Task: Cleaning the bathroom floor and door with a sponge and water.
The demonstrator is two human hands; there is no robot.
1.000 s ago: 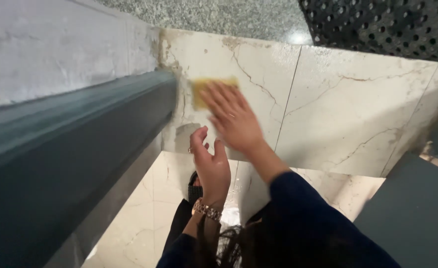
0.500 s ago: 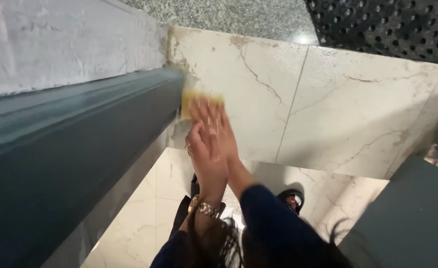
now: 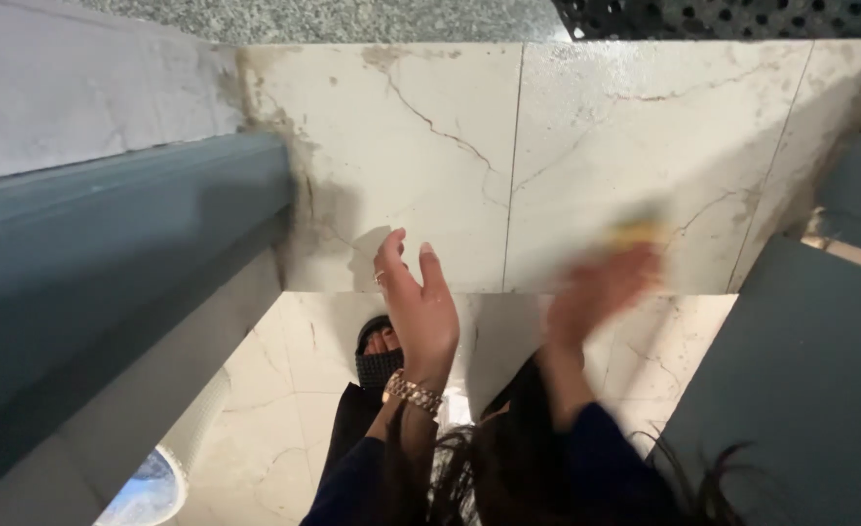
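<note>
right hand (image 3: 596, 292) blurred, its grip pressing a yellow sponge (image 3: 635, 232) against the marble wall tile (image 3: 450, 166), right of the seam. left hand (image 3: 419, 307) flat and spread, holding nothing, near the grey ledge (image 3: 118, 244).

Cracked cream marble wall (image 3: 645, 127), marble floor (image 3: 284, 409), grey-green ledge (image 3: 109, 253).

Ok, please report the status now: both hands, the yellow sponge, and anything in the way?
Left hand open, flat by marble wall. Right hand blurred, on yellow sponge against wall. Nothing blocking.
</note>
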